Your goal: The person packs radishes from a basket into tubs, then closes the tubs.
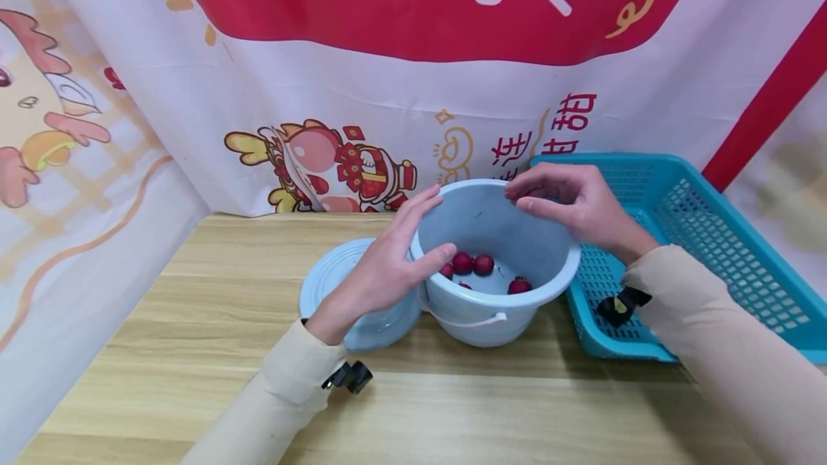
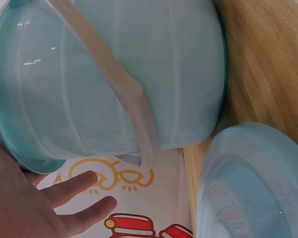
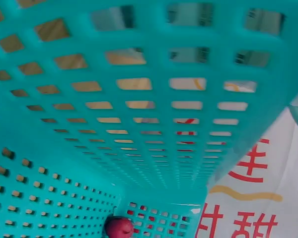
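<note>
A light blue bucket (image 1: pixel 491 318) stands upright on the table, several small dark red round fruits (image 1: pixel 483 265) at its bottom. At its left rim rests my left hand (image 1: pixel 394 257), thumb over the near edge and fingers extended along the outside; the left wrist view shows these spread fingers (image 2: pixel 74 203) beside the bucket wall. Above the right side of the bucket's mouth, my right hand (image 1: pixel 575 199) has curled fingers and thumb around a dark red fruit (image 1: pixel 535 193), mostly hidden by the fingers. The bucket's handle (image 1: pixel 468 323) hangs down its front.
Left of the bucket lies its round blue lid (image 1: pixel 329 271), partly under my left forearm. A teal perforated basket (image 1: pixel 711 221) stands close on the right, with a red fruit (image 3: pixel 119 227) inside. A printed cloth (image 1: pixel 388 92) hangs behind the wooden table (image 1: pixel 194 321).
</note>
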Motion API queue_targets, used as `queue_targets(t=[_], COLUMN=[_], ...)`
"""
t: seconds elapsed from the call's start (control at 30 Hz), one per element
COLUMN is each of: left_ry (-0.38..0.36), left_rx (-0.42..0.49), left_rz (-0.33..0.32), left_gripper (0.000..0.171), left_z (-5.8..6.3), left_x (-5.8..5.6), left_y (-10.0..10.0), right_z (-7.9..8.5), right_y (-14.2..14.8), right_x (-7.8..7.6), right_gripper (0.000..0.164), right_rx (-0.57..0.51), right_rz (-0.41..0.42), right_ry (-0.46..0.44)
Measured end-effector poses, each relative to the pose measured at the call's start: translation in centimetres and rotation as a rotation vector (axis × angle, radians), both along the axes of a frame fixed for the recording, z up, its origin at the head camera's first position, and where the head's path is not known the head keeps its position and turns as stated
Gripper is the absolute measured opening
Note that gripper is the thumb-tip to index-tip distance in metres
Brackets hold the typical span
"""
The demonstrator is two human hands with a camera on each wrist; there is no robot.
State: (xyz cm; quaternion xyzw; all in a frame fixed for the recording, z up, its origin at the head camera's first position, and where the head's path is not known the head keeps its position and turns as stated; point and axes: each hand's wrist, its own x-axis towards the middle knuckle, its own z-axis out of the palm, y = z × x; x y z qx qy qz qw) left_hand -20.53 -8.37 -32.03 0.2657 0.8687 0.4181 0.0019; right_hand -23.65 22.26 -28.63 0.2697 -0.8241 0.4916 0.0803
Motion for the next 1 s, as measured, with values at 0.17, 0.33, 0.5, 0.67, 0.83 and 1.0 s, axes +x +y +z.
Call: queue_targets(t=[0.17,0.33,0.5,0.67,0.83,1.0], left_ry=[0.014,0.021,0.018,0.013,0.019,0.025], left_rx=[-0.004,-0.002,0.0,0.0,0.001,0.0], left_rz=[0.003,-0.004,-0.001,0.002,0.002,0.002], left_gripper=[0.078,0.078,0.078,0.078,0.078,0.078], left_z=[0.2,0.2,0.1,0.0,-0.1,-0.1], left_x=[0.0,-0.1,-0.1,0.0,-0.1,-0.1], left_y=[0.0,0.1,0.1,0.0,0.0,0.0], right_z=[1.5,2.6,1.9,0.6,-0.6,-1.4], right_y=[0.8,3.2,6.1,8.8,10.7,12.1], right_x=[-0.1,-0.7,-2.6,-4.4,-5.4,-6.5], right_gripper=[0.035,0.039,0.043,0.043,0.048,0.055], right_rx=[-0.022,-0.02,-0.037,-0.065,-0.007,0.091], right_rz=[-0.008,-0.1,-0.195,-0.262,-0.327,-0.369], right_ry=[-0.02,-0.019,-0.059,-0.122,-0.174,-0.237])
